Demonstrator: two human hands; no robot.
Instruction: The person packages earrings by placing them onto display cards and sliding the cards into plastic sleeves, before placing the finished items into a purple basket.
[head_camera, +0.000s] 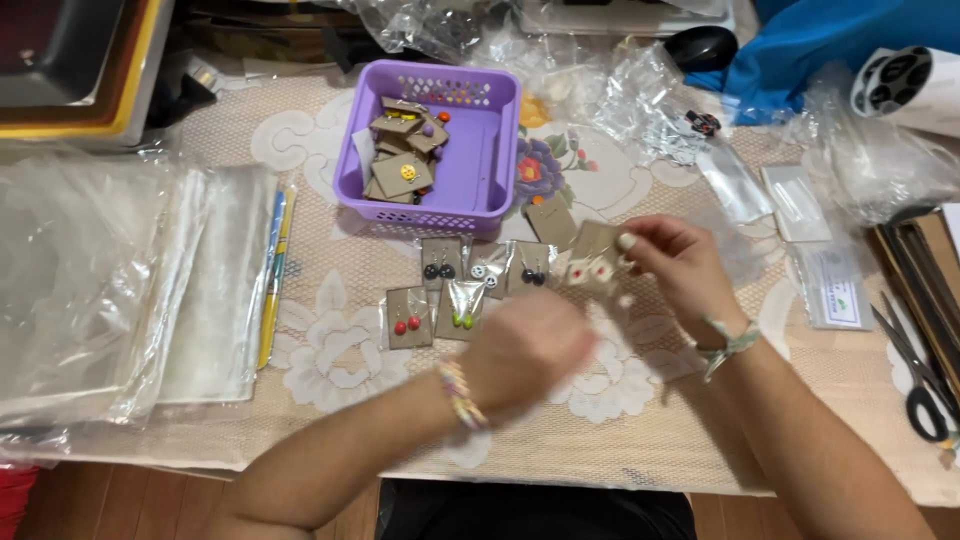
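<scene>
**Here, earring cards are being handled over a cluttered table**

Around the hands, the lace tablecloth (330, 350) is lying crowded. A stack of clear plastic sleeves (110, 280) is sitting at the far left, with a yellow and blue pen (273, 275) lying along its edge. At the right edge, black scissors (925, 385) are resting beside small packets (830, 285), and crumpled clear bags (620, 90) are piling up behind the basket. Between the hands and the basket, a few brown cards are lying flat in two short rows: one with red earrings (408, 318), one with green earrings (462, 312), and ones with dark earrings (440, 262) behind them. Part of that row is being covered by the left hand.

The purple basket (490, 150) is standing at the middle back of the table, holding a loose heap of brown cards (405, 150) on its left side; its right side is showing bare floor.

The right hand (680, 270) is pinching the earring card (592, 262) by its right edge, fingers nearly closed on it, holding it raised just above the cloth, right of the laid-out rows. The left hand (525, 350) is hovering near that card, blurred by motion and seen from the back; I cannot tell how far its fingers are spread or whether they are holding anything.
</scene>
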